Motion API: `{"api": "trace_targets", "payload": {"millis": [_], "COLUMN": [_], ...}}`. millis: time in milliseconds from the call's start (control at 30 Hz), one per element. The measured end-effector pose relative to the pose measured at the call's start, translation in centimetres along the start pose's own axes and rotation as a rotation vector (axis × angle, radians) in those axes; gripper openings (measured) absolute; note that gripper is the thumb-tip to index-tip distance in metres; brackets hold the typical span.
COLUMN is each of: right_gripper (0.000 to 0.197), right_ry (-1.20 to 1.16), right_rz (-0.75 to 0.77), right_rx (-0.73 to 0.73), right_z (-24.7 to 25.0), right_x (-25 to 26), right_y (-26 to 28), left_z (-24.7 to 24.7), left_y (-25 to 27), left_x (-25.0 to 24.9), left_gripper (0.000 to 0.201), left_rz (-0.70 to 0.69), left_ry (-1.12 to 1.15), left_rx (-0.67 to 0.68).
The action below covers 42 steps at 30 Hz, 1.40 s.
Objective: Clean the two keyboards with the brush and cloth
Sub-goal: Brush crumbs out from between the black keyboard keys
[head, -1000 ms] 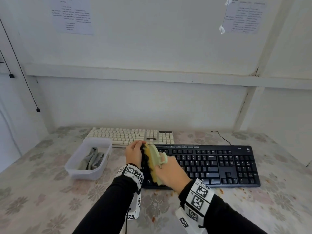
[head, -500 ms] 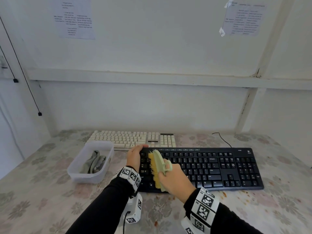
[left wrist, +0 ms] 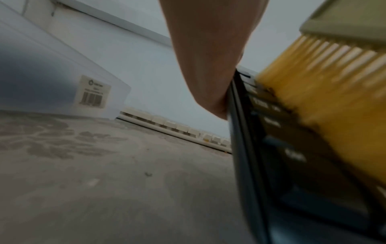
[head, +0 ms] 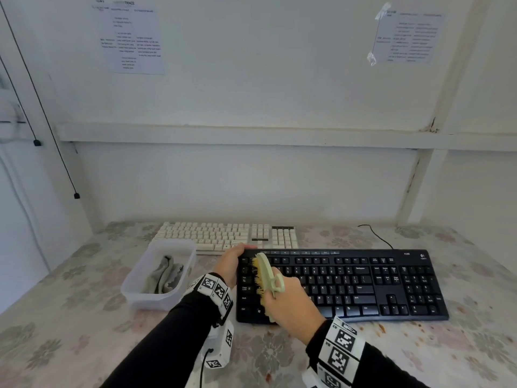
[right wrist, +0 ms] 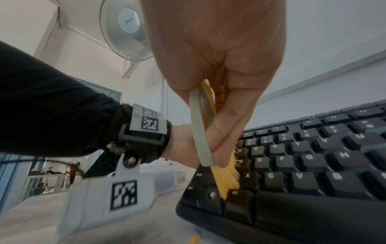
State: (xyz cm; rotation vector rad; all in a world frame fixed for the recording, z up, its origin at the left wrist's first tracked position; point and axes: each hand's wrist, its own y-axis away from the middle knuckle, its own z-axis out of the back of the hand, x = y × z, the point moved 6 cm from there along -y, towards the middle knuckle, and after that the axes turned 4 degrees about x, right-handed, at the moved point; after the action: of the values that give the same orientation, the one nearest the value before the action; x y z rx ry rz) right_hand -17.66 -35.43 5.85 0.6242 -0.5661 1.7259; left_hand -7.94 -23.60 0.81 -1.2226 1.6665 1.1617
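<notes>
Right hand (head: pixel 291 301) grips the brush (head: pixel 265 278) on the black keyboard (head: pixel 363 284) — left hand (head: pixel 228 264) holds its left edge.

Brush (left wrist: pixel 325 69) blurred and cut off at right edge in left wrist view. Left fingers hidden behind black keyboard (head: pixel 363 287) far-left corner. Print on wall papers (head: pixel 131 37) above keyboard too small to read. Cloth (head: pixel 165 275) partly hidden by tub (head: pixel 140 292) wall.
</notes>
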Motion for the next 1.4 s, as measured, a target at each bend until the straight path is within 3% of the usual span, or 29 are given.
{"api": "trace_targets", "payload": {"millis": [100,233,467,533,600,800,1000,1167,1233,1333,1400], "right_gripper": [0.006,0.015,0.012,0.026,0.023,0.008,0.006,0.026,0.025,0.011,0.017], "right_ry": [-0.029,-0.118,-0.01,0.003,-0.036,-0.291,-0.098,-0.002,-0.065,-0.174,-0.151], "right_rz": [0.003,0.0,-0.079,-0.123,-0.14,-0.066,-0.144,-0.193,-0.177,-0.08,-0.02], "right_rx": [-0.017,-0.044,0.098,0.167,0.201,-0.069,0.105,0.199,0.165,-0.061,-0.155], "right_z": [0.8,1.2,-1.2,-0.9,-0.1,1.3,-2.7,-1.4,0.3,3.0,3.5], "right_x": [0.8,1.7,0.0,-0.2,0.1,2.3,0.8,-0.1,0.4,1.0,0.9], "right_y": [-0.7,-1.8,0.2,1.0,1.3,-0.6,-0.2,1.5,1.5,0.3,-0.4], "left_z": [0.1,0.2,0.4,0.4,0.4,0.0,0.2,0.0,-0.1,-0.3,-0.3], "left_y": [-0.1,-0.4,-0.8,-0.8,-1.0,-0.5,-0.4,-0.1,-0.1,-0.1,-0.1], "left_x": [0.2,0.7,0.9,1.0,1.0,1.0,0.8,0.7,0.7,0.7,0.6], "left_gripper": [0.036,0.032,0.035,0.035,0.036,0.038,0.041,0.04,0.041,0.042,0.041], "left_rz": [-0.044,-0.048,-0.051,-0.036,-0.028,0.013,-0.01,-0.034,-0.043,-0.067,-0.087], "left_ry": [0.034,0.095,0.111,0.123,0.123,0.12,0.087,0.116,0.108,0.101,0.092], "left_rx": [-0.071,-0.099,-0.094,-0.104,-0.105,-0.069,-0.103,-0.117,-0.128,-0.132,-0.142]}}
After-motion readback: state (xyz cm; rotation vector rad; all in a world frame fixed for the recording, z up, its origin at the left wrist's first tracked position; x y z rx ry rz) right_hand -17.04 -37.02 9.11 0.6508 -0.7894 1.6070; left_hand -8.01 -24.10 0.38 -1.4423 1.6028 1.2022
